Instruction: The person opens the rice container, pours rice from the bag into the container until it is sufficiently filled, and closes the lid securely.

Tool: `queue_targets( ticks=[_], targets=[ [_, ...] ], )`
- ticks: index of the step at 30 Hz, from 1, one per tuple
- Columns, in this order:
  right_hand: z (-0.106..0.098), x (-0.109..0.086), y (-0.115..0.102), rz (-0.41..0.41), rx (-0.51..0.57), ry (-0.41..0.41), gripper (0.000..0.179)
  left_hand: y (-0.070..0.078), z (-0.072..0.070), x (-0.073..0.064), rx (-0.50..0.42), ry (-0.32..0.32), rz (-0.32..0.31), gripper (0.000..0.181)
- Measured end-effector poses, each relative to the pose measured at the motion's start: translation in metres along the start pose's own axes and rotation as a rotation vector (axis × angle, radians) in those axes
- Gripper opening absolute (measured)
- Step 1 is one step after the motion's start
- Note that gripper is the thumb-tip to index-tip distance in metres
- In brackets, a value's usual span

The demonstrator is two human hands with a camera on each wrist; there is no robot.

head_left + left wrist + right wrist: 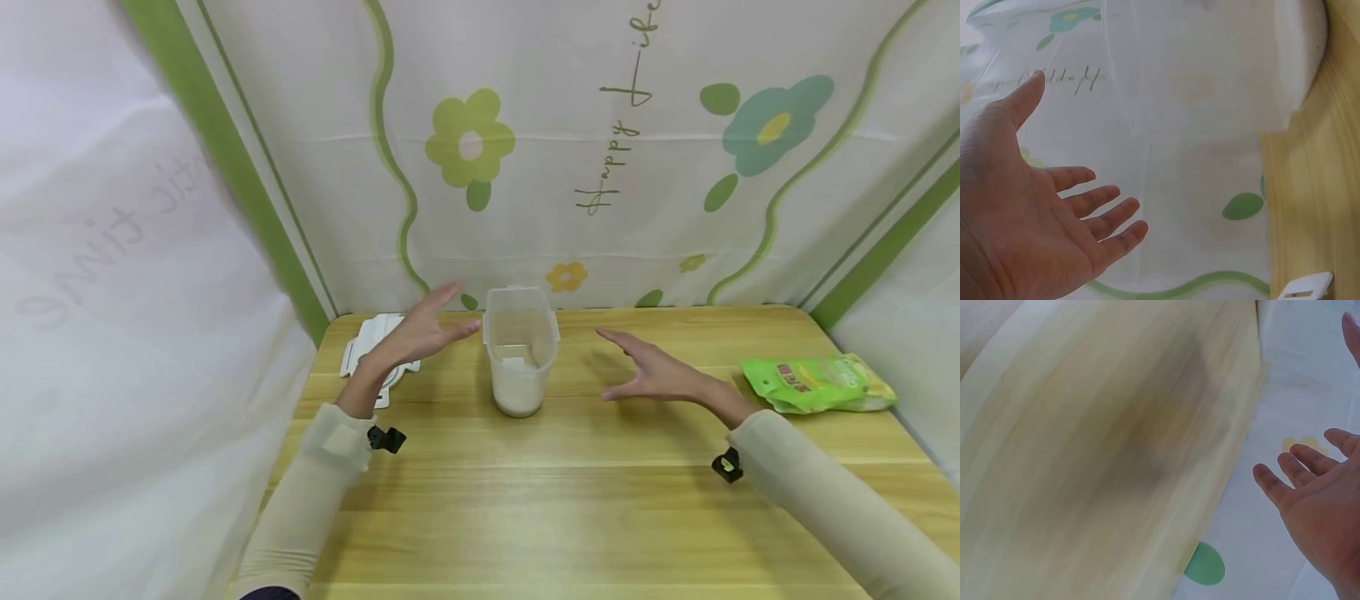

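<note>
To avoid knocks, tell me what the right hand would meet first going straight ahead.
Probably the clear container: it stands roughly in line with the right hand, though depth is hard to judge.

the left hand partly hides the white plastic piece

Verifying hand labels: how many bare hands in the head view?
2: the left hand, left of the clear container; the right hand, between that container and the green bag. No others visible.
</note>
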State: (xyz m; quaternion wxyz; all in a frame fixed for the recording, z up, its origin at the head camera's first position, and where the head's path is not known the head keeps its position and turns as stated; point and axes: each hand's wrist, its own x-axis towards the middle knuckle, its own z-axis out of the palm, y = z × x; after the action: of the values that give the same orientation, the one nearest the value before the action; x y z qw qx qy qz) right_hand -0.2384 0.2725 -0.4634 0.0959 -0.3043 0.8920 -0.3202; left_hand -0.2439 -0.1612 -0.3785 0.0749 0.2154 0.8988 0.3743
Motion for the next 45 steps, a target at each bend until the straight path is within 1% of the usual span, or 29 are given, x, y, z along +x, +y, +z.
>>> queue_targets(
  ticks=[4, 6, 13, 19, 23, 26, 29, 33, 35, 38, 42, 45],
  targets=[
    [-0.006, -0.005, 0.002, -0.019, -0.036, 0.016, 0.114, 0.007, 0.009, 0.003, 0.001, -0.007, 0.028, 0.096],
    [-0.009, -0.007, 0.003, -0.026, -0.049, 0.019, 0.115, 0.009, 0.013, 0.004, 0.011, -0.014, 0.032, 0.098],
    [-0.022, -0.016, 0.009, -0.015, -0.111, 0.01, 0.117, 0.009, 0.024, 0.007, 0.041, -0.058, 0.056, 0.11],
    [-0.036, -0.024, 0.014, -0.066, -0.142, 0.016, 0.117, 0.009, 0.031, 0.01, 0.051, -0.087, 0.089, 0.123],
    [-0.045, -0.03, 0.02, -0.1, -0.164, 0.029, 0.118, 0.009, 0.033, 0.012, 0.034, -0.127, 0.099, 0.132],
    [-0.052, -0.036, 0.026, -0.101, -0.168, 0.026, 0.119, 0.008, 0.034, 0.014, 0.022, -0.167, 0.11, 0.142],
    [-0.06, -0.043, 0.03, -0.093, -0.163, 0.009, 0.118, 0.008, 0.036, 0.016, 0.014, -0.206, 0.116, 0.145],
    [-0.068, -0.053, 0.038, -0.08, -0.179, -0.011, 0.115, 0.008, 0.038, 0.017, 0.027, -0.231, 0.109, 0.141],
    [-0.071, -0.058, 0.043, -0.067, -0.199, -0.014, 0.114, 0.008, 0.039, 0.018, 0.043, -0.231, 0.101, 0.138],
    [-0.077, -0.067, 0.05, -0.048, -0.201, -0.016, 0.115, 0.008, 0.042, 0.019, 0.06, -0.227, 0.089, 0.134],
    [-0.086, -0.078, 0.056, -0.031, -0.192, -0.02, 0.119, 0.009, 0.043, 0.021, 0.065, -0.223, 0.081, 0.131],
    [-0.093, -0.084, 0.062, -0.025, -0.206, -0.016, 0.12, 0.009, 0.044, 0.022, 0.06, -0.217, 0.079, 0.132]
  ],
)
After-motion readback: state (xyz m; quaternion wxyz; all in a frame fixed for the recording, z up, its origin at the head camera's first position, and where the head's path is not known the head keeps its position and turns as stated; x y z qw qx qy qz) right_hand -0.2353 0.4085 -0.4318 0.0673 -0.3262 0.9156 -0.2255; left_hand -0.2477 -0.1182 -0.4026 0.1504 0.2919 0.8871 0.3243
